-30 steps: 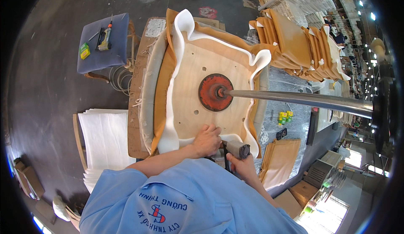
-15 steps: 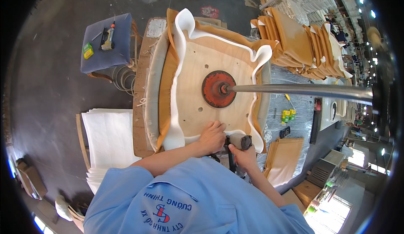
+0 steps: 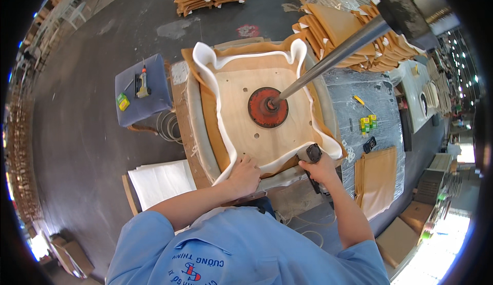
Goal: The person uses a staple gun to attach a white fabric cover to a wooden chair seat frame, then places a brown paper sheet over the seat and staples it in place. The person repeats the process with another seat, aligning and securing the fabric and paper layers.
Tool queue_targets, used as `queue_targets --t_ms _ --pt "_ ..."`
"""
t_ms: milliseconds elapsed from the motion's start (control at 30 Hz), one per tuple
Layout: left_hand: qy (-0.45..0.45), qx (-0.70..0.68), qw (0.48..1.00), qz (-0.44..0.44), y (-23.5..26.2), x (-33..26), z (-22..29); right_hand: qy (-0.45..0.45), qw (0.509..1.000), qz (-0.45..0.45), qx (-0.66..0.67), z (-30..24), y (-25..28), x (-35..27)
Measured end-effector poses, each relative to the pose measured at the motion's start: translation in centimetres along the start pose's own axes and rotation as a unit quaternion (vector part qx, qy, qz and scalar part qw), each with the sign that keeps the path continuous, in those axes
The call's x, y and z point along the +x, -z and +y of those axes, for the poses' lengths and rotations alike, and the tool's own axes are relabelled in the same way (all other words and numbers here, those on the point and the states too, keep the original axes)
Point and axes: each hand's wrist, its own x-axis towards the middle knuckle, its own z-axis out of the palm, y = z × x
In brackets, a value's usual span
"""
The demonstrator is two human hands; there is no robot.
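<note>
A square plywood seat board (image 3: 241, 115) lies upside down on a round work stand, wrapped in tan fabric (image 3: 209, 115) with a white foam edge (image 3: 205, 59) folded up around it. A red disc (image 3: 267, 107) on a steel rod (image 3: 334, 56) presses the board's middle. My left hand (image 3: 245, 174) pushes the folded fabric onto the board's near edge. My right hand (image 3: 321, 169) grips a dark staple gun (image 3: 312, 154) at the near right corner.
A blue-topped stool (image 3: 144, 90) with a small tool and a yellow box stands to the left. White foam sheets (image 3: 162, 182) lie on the floor. Stacked tan cushions (image 3: 349, 28) rise behind. A grey bench (image 3: 370, 126) at right holds small items and folded tan fabric (image 3: 377, 180).
My head has shifted, so the seat sits lower and nearer. My right hand has carried the staple gun rightward to the near right corner. My left hand stays on the near edge.
</note>
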Motion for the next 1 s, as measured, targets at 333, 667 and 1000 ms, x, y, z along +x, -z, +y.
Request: queue_targets --t_ms 333,667,1000 --pt "-0.057 -0.052 0.992 0.104 -2.4 2.1 0.6 -0.066 0.996 0.031 0.056 -0.1 0.7 -1.0" --pt "-0.042 -0.148 0.963 0.223 -3.6 2.3 -0.3 -0.058 0.967 -0.049 0.243 -3.2 -5.9 -7.9" --pt "-0.012 -0.176 0.958 0.227 -3.8 2.6 0.1 -0.139 0.965 -0.092 0.202 -5.1 -6.4 -6.2"
